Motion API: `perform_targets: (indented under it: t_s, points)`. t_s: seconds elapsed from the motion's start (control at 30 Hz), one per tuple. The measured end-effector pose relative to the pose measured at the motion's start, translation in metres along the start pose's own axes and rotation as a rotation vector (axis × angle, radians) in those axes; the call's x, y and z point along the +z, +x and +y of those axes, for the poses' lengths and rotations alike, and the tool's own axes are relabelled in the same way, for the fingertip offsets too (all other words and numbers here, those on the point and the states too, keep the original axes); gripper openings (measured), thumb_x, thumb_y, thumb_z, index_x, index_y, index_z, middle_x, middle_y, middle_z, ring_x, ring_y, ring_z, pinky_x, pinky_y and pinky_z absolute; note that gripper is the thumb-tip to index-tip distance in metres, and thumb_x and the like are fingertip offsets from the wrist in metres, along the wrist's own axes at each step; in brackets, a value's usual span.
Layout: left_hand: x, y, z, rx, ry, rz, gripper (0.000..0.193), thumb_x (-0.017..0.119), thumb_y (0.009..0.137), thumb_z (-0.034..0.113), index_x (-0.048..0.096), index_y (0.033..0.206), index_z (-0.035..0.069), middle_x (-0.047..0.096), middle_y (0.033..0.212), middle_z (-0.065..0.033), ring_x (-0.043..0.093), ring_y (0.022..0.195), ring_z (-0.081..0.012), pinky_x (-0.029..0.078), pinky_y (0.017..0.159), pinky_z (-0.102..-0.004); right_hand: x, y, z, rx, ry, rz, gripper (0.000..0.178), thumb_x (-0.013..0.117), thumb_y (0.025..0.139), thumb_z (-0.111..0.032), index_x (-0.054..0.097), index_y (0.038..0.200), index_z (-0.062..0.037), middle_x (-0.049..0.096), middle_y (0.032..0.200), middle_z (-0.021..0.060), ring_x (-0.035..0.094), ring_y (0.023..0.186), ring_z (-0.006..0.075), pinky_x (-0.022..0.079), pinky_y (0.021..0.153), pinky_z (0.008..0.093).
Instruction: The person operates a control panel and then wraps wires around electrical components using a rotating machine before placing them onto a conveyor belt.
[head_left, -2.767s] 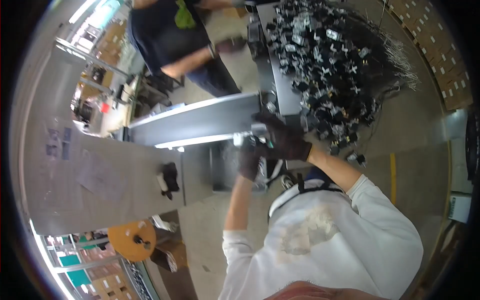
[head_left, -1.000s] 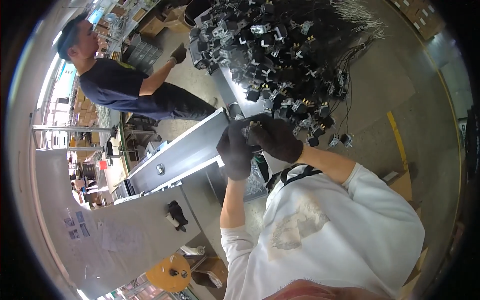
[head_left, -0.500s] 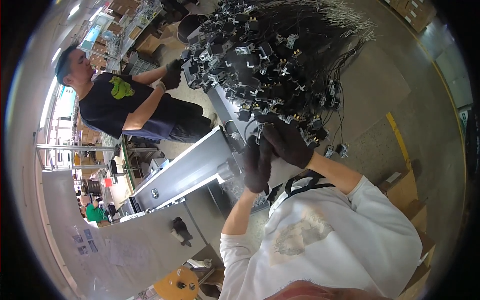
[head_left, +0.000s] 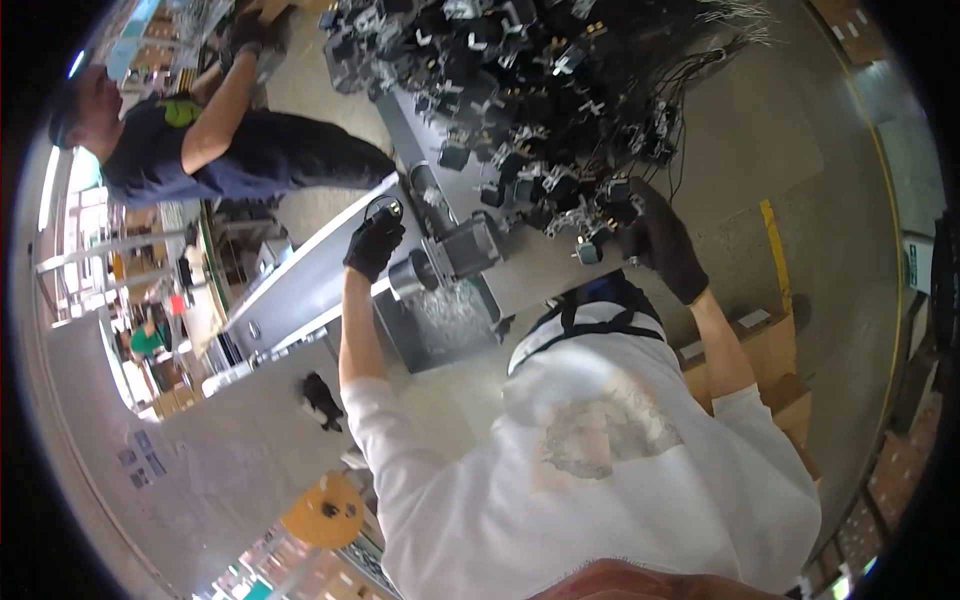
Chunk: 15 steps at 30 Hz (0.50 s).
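Left hand (head_left: pixel 373 248) above the conveyor (head_left: pixel 300 272), right hand (head_left: pixel 665 240) at the heap of components (head_left: pixel 530 120)

In the head view, both hands wear dark gloves and are well apart. The left hand is closed, its fingertips pinching a small component (head_left: pixel 394 208) that shows a bright metal end; glove and part are both dark, so its outline is hard to make out. The right hand, fingers bent, touches the near right edge of the heap; whether it grips one of the parts cannot be told.

The heap consists of black blocks with metal brackets, piled on a grey bench (head_left: pixel 540 278), with dark cables (head_left: pixel 690 75) trailing off at the right. Between the hands sits a motor (head_left: pixel 470 248) with a grey cylinder (head_left: pixel 410 275) at its left end. Just below it, a dark bin (head_left: pixel 399 347) contains shiny, clear-looking material. A small item (head_left: pixel 253 329) lies farther down the conveyor.

A grey panel (head_left: pixel 215 440) at lower left carries a black-and-white object (head_left: pixel 322 402), and an orange disc (head_left: pixel 325 510) is below. At upper left, a co-worker (head_left: pixel 260 150) in dark clothes stands across the conveyor, gloved hands raised near each other.
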<state>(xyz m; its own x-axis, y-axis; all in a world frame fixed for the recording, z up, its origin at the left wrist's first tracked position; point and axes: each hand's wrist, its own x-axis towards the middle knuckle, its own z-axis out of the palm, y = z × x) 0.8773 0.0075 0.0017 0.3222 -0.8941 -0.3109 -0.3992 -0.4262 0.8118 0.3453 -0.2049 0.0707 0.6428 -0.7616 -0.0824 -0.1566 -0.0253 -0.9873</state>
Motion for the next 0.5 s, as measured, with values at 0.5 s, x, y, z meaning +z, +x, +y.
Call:
perform_targets:
  t_s: [0.5]
  points:
    - [0.042, -0.111, -0.085, -0.829, 0.032, 1.037, 0.068, 0.085, 0.078, 0.022, 0.054, 0.133, -0.001, 0.070, 0.108, -0.0201, 0.070, 0.088, -0.0289, 0.057, 0.079, -0.0396, 0.006, 0.011, -0.040, 0.238, 0.199, 0.025, 0.043, 0.039, 0.110, -0.034, 0.056, 0.141, -0.0098, 0.051, 0.063, -0.0036, 0.040, 0.049, 0.0031, 0.032, 0.046, 0.0214]
